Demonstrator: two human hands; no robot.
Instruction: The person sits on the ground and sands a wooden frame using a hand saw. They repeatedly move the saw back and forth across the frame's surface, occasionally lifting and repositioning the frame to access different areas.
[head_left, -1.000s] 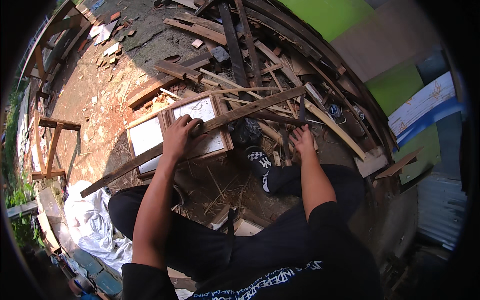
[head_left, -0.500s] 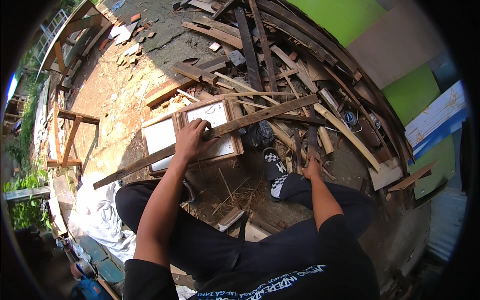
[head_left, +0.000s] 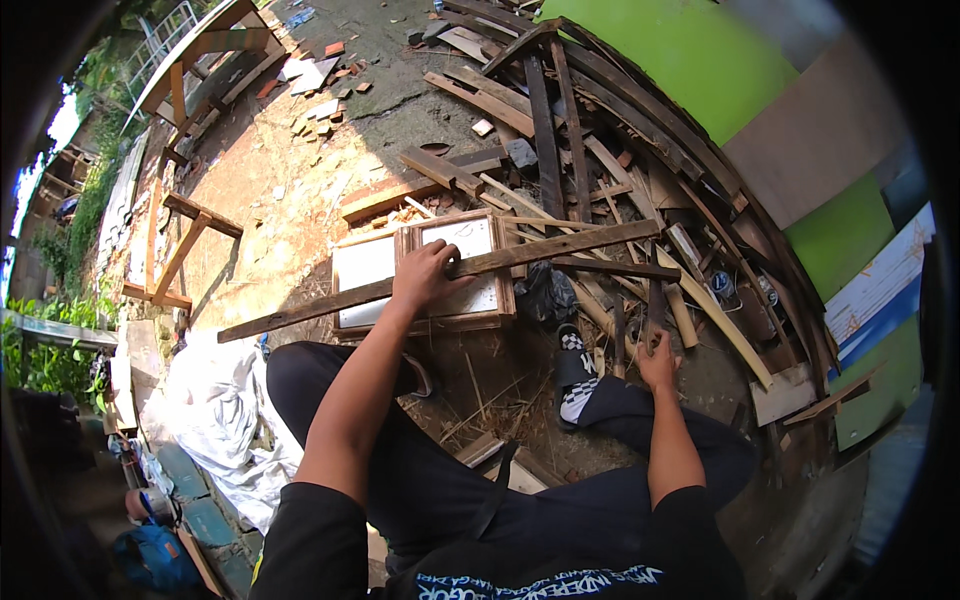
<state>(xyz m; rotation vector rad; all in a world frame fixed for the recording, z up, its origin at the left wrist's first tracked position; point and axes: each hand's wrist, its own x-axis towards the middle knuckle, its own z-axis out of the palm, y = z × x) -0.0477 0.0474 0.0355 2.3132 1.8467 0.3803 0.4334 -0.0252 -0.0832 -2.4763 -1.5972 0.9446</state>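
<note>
See a long wooden strip [head_left: 550, 251] slanting across mid-frame over white panels [head_left: 365, 263]; looks stiff, rough and fairly light, probably best held mid-length, inside the curled grip of the left hand [head_left: 428, 276]. Right of centre, find the right hand [head_left: 659, 362], fingers bent beside a dark wooden piece [head_left: 655, 300]; cannot tell whether gripping it.
</note>
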